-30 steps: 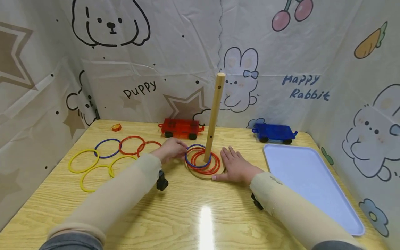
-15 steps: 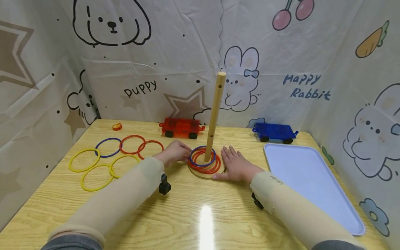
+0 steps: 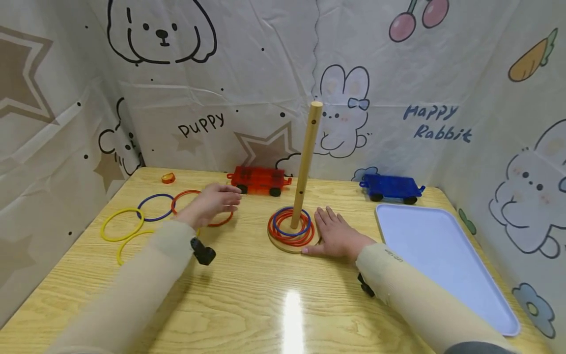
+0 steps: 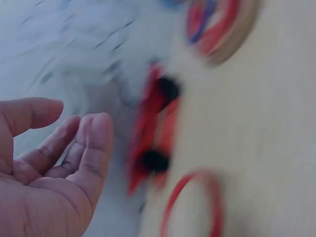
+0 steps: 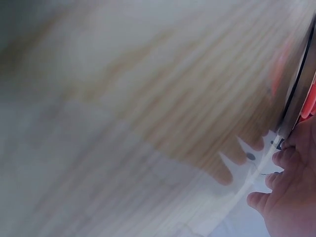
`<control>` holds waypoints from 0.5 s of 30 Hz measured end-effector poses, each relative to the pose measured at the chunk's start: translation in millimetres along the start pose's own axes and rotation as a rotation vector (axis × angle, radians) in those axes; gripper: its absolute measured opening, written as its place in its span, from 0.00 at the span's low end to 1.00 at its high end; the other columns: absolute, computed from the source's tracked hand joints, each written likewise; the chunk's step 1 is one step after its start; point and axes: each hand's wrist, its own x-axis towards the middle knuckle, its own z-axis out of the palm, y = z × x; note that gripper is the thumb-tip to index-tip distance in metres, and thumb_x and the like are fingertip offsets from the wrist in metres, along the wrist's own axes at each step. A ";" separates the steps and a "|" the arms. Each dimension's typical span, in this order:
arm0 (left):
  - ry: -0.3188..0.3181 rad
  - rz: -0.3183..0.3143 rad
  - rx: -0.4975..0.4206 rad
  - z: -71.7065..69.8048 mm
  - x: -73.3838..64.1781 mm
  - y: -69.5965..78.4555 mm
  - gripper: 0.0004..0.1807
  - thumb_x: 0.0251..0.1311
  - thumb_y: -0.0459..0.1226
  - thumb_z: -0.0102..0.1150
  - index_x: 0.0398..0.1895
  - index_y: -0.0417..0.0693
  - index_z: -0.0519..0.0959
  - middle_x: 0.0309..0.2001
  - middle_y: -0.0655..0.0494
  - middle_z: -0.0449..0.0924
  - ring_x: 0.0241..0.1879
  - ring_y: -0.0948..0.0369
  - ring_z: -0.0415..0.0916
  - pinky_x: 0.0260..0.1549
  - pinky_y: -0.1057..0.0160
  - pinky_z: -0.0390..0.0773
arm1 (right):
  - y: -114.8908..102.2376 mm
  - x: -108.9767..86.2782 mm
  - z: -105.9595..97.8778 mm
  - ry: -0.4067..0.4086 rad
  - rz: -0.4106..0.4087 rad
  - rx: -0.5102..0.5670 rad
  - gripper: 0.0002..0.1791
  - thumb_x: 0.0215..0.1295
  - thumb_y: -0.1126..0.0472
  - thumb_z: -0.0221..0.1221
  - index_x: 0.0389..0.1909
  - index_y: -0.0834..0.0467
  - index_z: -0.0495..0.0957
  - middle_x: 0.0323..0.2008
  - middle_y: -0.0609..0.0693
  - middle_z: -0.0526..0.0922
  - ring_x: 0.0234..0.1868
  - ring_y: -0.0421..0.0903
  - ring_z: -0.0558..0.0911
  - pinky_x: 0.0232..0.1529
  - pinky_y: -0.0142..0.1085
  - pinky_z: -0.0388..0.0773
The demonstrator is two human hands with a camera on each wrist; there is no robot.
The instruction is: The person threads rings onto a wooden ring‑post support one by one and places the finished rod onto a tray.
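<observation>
A wooden peg (image 3: 306, 162) stands on a round wooden base (image 3: 278, 247). Several red rings (image 3: 294, 244) lie around its foot, with a blue ring (image 3: 293, 235) on top. My right hand (image 3: 337, 235) rests against the base's right side, fingers straight, thumb at the front edge. My left hand (image 3: 212, 204) is in the air above two red rings (image 3: 221, 225) left of the peg, partly covering them. Its fingers are loosely bent around nothing, and the left wrist view shows the thumb apart from the fingers (image 4: 96, 133).
Yellow rings (image 3: 116, 240) and another blue ring (image 3: 155, 220) lie at the left; my left arm hides some. Behind stand a red toy wagon (image 3: 258, 180) and a blue toy wagon (image 3: 392, 187). A pale tray (image 3: 442, 265) is at right, a small orange piece (image 3: 168, 178) back left.
My left hand has let go of the blue ring, now lying on the red rings around the peg, and has moved left over the loose rings. My right hand has stayed by the base.
</observation>
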 end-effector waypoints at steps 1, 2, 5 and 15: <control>0.013 0.006 0.009 -14.2 -6.9 3.6 0.23 0.80 0.31 0.44 0.71 0.23 0.63 0.67 0.31 0.67 0.61 0.48 0.74 0.59 0.60 0.79 | 0.3 0.1 -0.3 0.000 0.000 -0.001 0.66 0.63 0.20 0.52 0.81 0.67 0.44 0.81 0.64 0.41 0.81 0.64 0.38 0.78 0.60 0.42; 0.032 0.014 0.015 -28.0 -14.3 5.7 0.24 0.81 0.32 0.43 0.72 0.24 0.62 0.66 0.33 0.68 0.58 0.52 0.76 0.57 0.62 0.79 | 0.2 -0.2 -0.9 0.002 -0.003 -0.004 0.66 0.63 0.20 0.52 0.81 0.68 0.44 0.81 0.65 0.41 0.81 0.65 0.38 0.78 0.60 0.43; 0.099 0.021 0.017 -67.4 -36.5 2.6 0.26 0.82 0.35 0.43 0.74 0.27 0.59 0.60 0.46 0.73 0.51 0.65 0.78 0.54 0.67 0.80 | -0.2 -1.5 -2.5 0.000 -0.002 -0.011 0.66 0.64 0.21 0.53 0.81 0.68 0.44 0.81 0.65 0.41 0.81 0.64 0.39 0.78 0.60 0.43; 0.316 -0.099 0.137 -131.4 -99.1 -59.6 0.30 0.80 0.39 0.48 0.72 0.23 0.59 0.51 0.53 0.75 0.41 0.73 0.78 0.44 0.71 0.82 | -1.1 -1.0 -3.0 -0.018 -0.006 -0.005 0.66 0.64 0.21 0.53 0.81 0.68 0.43 0.81 0.64 0.40 0.81 0.64 0.37 0.78 0.59 0.41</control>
